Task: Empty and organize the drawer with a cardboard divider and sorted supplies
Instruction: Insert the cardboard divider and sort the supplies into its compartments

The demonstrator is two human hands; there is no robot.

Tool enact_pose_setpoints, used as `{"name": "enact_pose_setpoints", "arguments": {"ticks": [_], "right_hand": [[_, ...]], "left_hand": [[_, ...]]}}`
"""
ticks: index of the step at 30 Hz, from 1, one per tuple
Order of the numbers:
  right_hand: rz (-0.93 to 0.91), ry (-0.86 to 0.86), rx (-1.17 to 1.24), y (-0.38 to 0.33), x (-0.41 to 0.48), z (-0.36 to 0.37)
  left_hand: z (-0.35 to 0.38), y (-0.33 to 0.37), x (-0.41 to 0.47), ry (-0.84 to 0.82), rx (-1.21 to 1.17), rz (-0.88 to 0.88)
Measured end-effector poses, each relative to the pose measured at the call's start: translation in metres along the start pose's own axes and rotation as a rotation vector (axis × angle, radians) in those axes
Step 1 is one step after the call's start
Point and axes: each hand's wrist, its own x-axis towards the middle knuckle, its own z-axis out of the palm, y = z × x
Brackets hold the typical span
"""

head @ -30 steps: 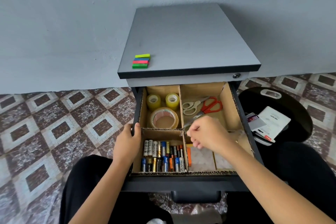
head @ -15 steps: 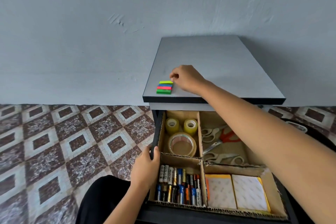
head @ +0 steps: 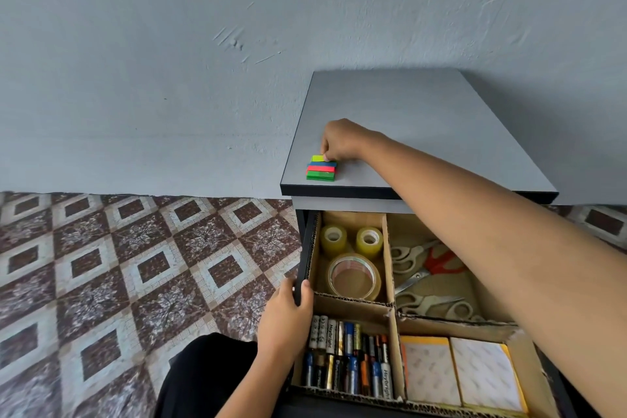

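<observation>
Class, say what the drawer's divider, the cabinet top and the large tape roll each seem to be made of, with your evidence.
Divider: corrugated cardboard, matt brown; fluted edges show. Cabinet top: probably laminated board, smooth matt grey with a dark edge band. Large tape roll: glossy, yellowish clear plastic film; the core's material is unclear.

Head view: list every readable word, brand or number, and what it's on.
"Heybright": on a white battery, back row of the battery compartment.
"Heybright": on a second white battery, front row, right end.
Other batteries: print too small to read.
Large tape roll: reddish print on its core, blurred.
Nothing else legible.
</observation>
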Motion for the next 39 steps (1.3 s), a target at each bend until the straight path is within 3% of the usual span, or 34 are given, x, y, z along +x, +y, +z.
{"name": "enact_pose_setpoints", "arguments": {"ticks": [19, 29, 39], "right_hand": [[0.013, -0.072, 0.031, -0.008, -0.01, -0.011], [-0.058, 0.083, 0.128, 0.005, -0.016, -0.007], [-0.082, 0.109, 0.089, 0.007, -0.017, 0.009]], "left_hand": [[0.0, 0.0, 0.0, -0.01, -0.012, 0.007], [0.0, 0.0, 0.0, -0.003, -0.015, 0.005], [-0.001, 0.002, -0.001, -0.009, -0.017, -0.008]]}}
